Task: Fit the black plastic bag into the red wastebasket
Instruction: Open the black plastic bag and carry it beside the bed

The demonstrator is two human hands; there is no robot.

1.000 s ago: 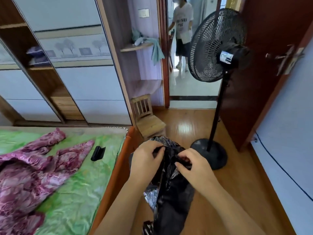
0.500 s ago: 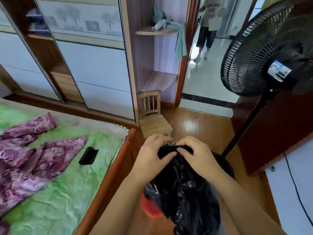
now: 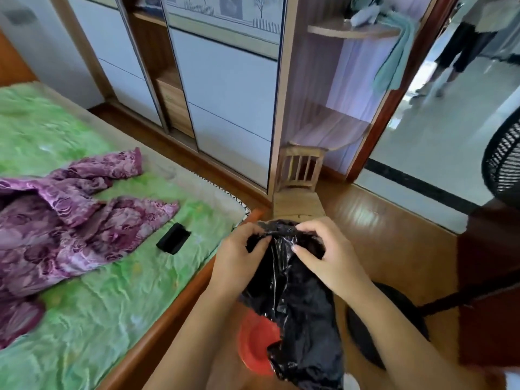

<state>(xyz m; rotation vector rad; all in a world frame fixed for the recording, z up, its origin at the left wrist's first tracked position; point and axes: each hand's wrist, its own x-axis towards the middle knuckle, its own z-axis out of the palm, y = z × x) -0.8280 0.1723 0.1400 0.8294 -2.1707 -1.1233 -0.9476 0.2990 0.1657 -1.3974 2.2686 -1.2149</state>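
Note:
I hold a crinkled black plastic bag up in front of me by its top edge. My left hand pinches the left part of the bag's mouth and my right hand pinches the right part, fingers working the plastic apart. The bag hangs down over the red wastebasket, which stands on the wooden floor below; only the left part of its round rim and inside shows, the rest is hidden behind the bag.
A bed with a green sheet, a purple garment and a small black case lies left. A small wooden chair stands ahead, a standing fan's base right. A person stands in the doorway.
The view has swung left and down, so the fan has slid to the right edge. The red wastebasket shows more below the bag. Both hands still hold the bag's top.

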